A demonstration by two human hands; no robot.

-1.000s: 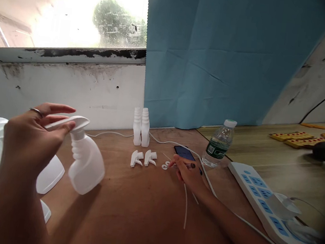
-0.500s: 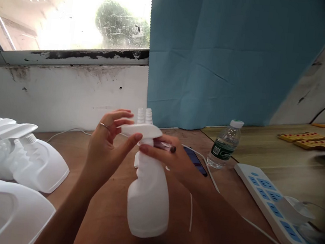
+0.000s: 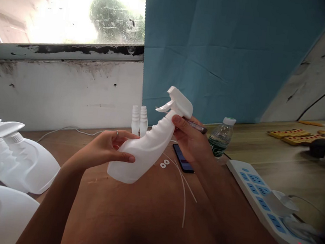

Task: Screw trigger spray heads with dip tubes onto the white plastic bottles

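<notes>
A white spray bottle (image 3: 144, 147) with its trigger head on is tilted in front of me, its top leaning to the right. My left hand (image 3: 112, 149) grips the lower body between thumb and fingers. At the neck, just under the trigger head, my right hand (image 3: 190, 137) holds the bottle. A dark pen-like stick (image 3: 195, 126) is also tucked in the right hand's fingers. Behind the bottle stand two small white ribbed bottles (image 3: 139, 121). Two white washers (image 3: 164, 163) and thin white tubes (image 3: 184, 195) lie on the table below.
Several white spray bottles (image 3: 36, 162) lie at the left. A phone (image 3: 182, 158), a water bottle (image 3: 221, 138) and a power strip (image 3: 259, 199) with plugs are on the right. Yellow pieces with red dots (image 3: 290, 133) lie farther back, beside a blue curtain (image 3: 216, 57).
The spray bottle has gone from nearly upright to tilted, its trigger head now turned sideways. My left hand has moved from the trigger head down to the body. The view has shifted slightly right.
</notes>
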